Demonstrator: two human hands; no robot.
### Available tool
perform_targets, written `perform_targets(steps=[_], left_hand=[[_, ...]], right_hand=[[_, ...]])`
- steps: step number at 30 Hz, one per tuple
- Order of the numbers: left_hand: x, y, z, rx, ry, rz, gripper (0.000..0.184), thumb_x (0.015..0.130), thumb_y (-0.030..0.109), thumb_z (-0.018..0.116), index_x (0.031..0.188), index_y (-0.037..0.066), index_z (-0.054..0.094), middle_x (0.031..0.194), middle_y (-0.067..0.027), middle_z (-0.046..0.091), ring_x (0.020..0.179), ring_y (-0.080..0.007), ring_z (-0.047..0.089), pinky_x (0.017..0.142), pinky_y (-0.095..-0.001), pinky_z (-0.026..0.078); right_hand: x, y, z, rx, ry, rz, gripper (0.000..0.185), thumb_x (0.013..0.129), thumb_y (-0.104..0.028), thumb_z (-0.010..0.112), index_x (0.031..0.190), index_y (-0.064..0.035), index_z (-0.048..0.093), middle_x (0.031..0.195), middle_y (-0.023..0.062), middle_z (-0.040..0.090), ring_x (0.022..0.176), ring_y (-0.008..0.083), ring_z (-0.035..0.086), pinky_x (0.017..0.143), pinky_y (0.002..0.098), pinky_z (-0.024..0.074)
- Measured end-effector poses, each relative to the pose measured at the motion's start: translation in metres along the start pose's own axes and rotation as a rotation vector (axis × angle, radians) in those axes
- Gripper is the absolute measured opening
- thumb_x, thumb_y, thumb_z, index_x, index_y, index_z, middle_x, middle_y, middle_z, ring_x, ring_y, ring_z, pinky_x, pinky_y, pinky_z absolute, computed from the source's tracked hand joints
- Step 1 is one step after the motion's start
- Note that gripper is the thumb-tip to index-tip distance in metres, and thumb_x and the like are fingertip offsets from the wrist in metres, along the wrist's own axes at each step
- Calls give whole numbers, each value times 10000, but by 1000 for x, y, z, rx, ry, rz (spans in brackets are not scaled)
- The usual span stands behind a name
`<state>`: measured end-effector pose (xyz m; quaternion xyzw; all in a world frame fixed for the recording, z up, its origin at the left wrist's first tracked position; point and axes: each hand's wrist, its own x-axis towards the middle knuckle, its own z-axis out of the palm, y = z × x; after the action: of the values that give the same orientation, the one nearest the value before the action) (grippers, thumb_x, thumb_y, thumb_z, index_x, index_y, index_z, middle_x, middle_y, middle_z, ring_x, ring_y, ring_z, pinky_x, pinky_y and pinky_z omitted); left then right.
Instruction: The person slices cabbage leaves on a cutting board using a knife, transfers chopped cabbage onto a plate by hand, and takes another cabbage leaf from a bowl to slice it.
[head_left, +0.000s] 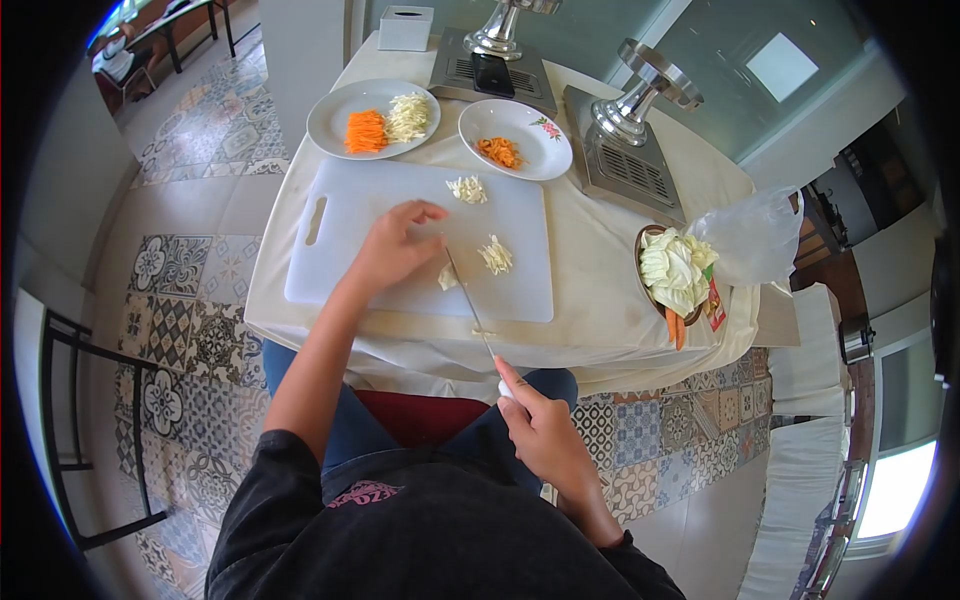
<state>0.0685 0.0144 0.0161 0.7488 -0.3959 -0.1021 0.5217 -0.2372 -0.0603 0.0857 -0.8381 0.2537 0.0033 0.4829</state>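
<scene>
"Black shirt (430,530) closest to the camera, then jeans (362,440), then the near edge of the desk (610,300). Where are the person's hands?"

"Right hand (543,432) is out past the near edge of the cutting board (375,290), its fingers closed round the white handle of a knife (470,296). That blade slants over the near edge, its tip pointing in toward the middle."

"And the left?"

"Left hand (396,248) is over the board's left half. Its fingers are bent but apart, with nothing visible between them; they look slightly blurred."

"What is being cut?"

"Most likely the pale piece (447,276) just left of the blade, between the board's middle and near edge. Whether steel touches it, one cannot tell."

"So which step is this?"

"Slicing, by the look of it, partway through. One cut heap (466,189) sits by the board's far edge, another heap (495,255) nearer the right edge. Beyond the far edge, a plate (325,125) carries orange strips (366,131) and pale shreds (408,118)."

"More to draw on?"

"Pale leaves (674,268) fill a basket near the desk's right edge."

"What does the next move call for?"

"For another slice, bent left fingertips steadying that piece clear of the edge, and the blade lined up squarely over it."
</scene>
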Motion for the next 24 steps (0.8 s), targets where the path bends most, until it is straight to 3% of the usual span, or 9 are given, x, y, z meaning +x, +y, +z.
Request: perform_targets(steps=[3,5,8,11,16,19,22,24], left_hand=[[47,-38,-13,-265,312,-137,702,885,219,734,1501,71,433,1448,-152,560,1219,-267,604,1008,-372,476],[67,-56,-37,-246,605,-207,743,901,220,717,1531,37,369,1468,-188,523,1222,-294,599,1001,-379,486],[64,-61,-61,-151,761,-315,737,899,217,714,1518,13,371,1451,-193,535,1209,-278,600,986,-372,496],[47,-57,-65,-115,765,-327,599,910,208,700,1441,25,491,1351,-171,619,1117,-247,639,932,-357,516],[-13,-15,-31,26,303,-83,250,900,152,692,1124,41,712,1072,-121,733,947,-215,692,792,-328,536],[-45,8,-2,129,157,54,260,850,153,741,1096,69,721,1039,-84,731,1004,-242,666,902,-372,493],[-60,24,18,329,160,200,274,819,143,768,1086,101,727,1035,-51,732,1034,-264,642,982,-408,441],[-62,27,24,371,180,233,270,810,158,784,1070,112,729,1030,-35,732,1052,-273,627,1016,-429,410]], right_hand=[[1,4,1,-3,10,-27,521,1034,-159,540,1546,-182,448,608,-10,484,526,68,474,555,271,476],[1,2,2,-5,13,-27,520,1032,-155,540,1544,-177,450,607,-5,480,532,70,472,557,276,471],[-1,-2,1,-13,15,-6,519,1031,-148,540,1542,-172,453,609,2,481,543,74,473,561,283,461],[-1,1,3,-24,21,-20,518,1035,-146,535,1545,-175,448,612,7,486,547,76,475,563,283,457],[1,7,0,1,8,-29,524,1055,-151,516,1567,-190,411,639,10,513,540,78,475,565,268,471],[2,4,-1,21,26,-48,529,1029,-137,536,1541,-149,403,742,282,594,696,457,605,642,358,488],[1,1,-2,-18,0,12,524,1029,-137,541,1537,-142,413,749,272,621,724,458,632,662,378,505],[1,1,1,-58,41,-78,526,1027,-133,541,1537,-136,415,743,266,632,731,457,639,679,415,513]])
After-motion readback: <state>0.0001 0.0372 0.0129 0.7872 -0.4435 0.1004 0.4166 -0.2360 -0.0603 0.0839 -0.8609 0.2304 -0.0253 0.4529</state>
